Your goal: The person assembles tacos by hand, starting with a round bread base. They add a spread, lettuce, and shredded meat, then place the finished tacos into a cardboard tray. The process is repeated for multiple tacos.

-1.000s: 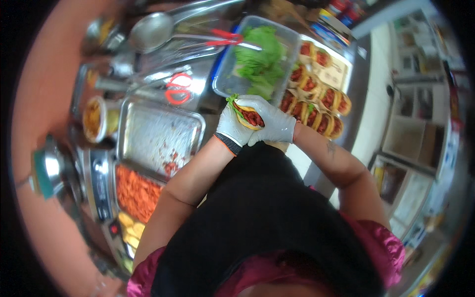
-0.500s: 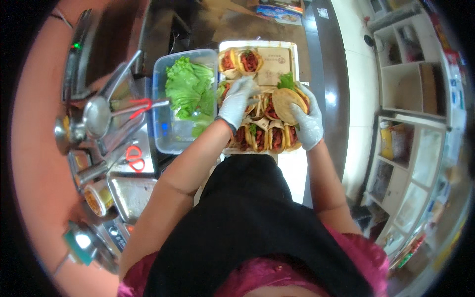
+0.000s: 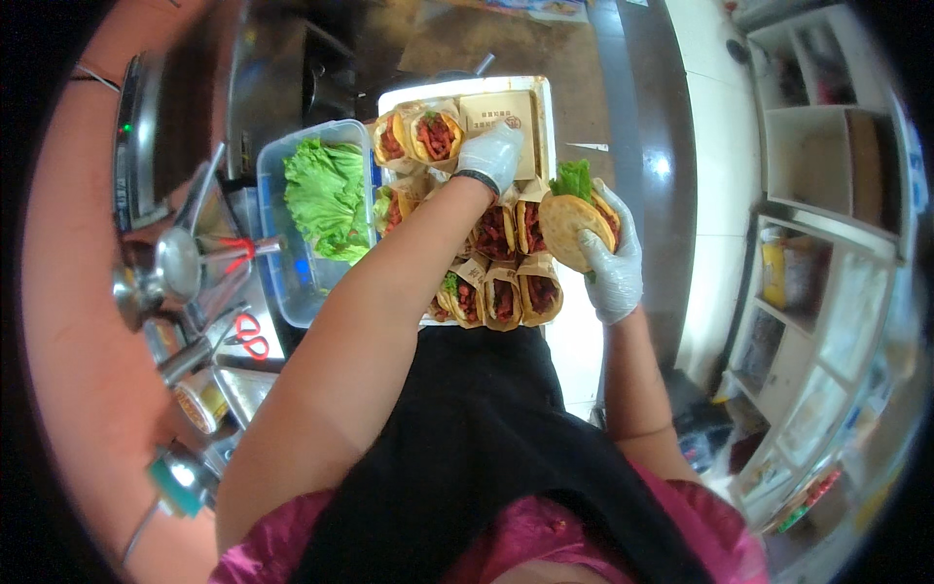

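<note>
In a clear plastic glove, my right hand [image 3: 613, 258] grips a filled flatbread [image 3: 569, 229], round and golden, with a green lettuce leaf [image 3: 572, 178] and reddish filling sticking out. My left hand [image 3: 491, 156], gloved too, reaches over the white tray [image 3: 548, 117]. Its fingers are drawn together on the top of a stack of brown paper bags [image 3: 498, 102]; the fingertips partly hide what they pinch. Several bagged flatbreads with red meat [image 3: 436, 136] stand in rows in the tray, some hidden under my left forearm.
Left of the tray, a clear plastic bin [image 3: 297, 307] holds lettuce [image 3: 326, 195]. Farther left are a metal ladle [image 3: 178, 263], red-handled scissors [image 3: 252, 336], a tub of yellowish food [image 3: 197, 404] and a metal pan [image 3: 243, 384]. White shelves [image 3: 817, 146] stand at the right.
My left hand has moved from the middle of the tray up onto the paper bags. My right hand still holds the filled flatbread, and the view has shifted slightly.
</note>
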Demonstrator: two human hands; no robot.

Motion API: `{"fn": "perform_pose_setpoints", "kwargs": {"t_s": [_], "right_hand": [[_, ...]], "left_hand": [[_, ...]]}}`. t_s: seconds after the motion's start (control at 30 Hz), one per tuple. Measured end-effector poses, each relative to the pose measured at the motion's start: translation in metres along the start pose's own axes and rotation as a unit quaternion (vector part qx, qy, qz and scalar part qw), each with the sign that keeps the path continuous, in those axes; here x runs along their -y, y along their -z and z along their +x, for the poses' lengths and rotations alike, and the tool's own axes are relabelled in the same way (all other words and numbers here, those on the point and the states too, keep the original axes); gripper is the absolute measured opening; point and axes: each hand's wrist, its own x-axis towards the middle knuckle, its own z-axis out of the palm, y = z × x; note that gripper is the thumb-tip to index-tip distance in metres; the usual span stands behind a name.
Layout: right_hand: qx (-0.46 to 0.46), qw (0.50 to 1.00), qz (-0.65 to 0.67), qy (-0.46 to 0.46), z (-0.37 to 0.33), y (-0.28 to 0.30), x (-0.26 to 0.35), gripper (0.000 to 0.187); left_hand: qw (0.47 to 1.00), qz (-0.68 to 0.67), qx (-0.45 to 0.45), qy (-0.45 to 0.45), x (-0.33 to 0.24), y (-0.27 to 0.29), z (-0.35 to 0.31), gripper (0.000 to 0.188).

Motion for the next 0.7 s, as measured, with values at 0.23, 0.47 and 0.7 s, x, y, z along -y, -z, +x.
{"fn": "perform_pose_setpoints", "kwargs": {"t_s": [0.23, 0.47, 0.7], "right_hand": [[0.002, 1.0, 0.025, -0.005, 0.0, -0.001, 0.008, 0.063], [-0.021, 0.999, 0.015, 0.023, -0.017, 0.002, 0.006, 0.064], [-0.055, 0.997, 0.022, 0.054, -0.038, 0.002, 0.014, 0.068]], "left_hand": [[0.993, 0.008, -0.114, -0.014, 0.005, -0.008, 0.001, 0.022], [0.999, 0.014, -0.038, -0.024, 0.004, 0.005, 0.0, 0.023], [0.984, -0.006, -0.084, -0.157, 0.002, 0.102, -0.098, 0.013]]}}
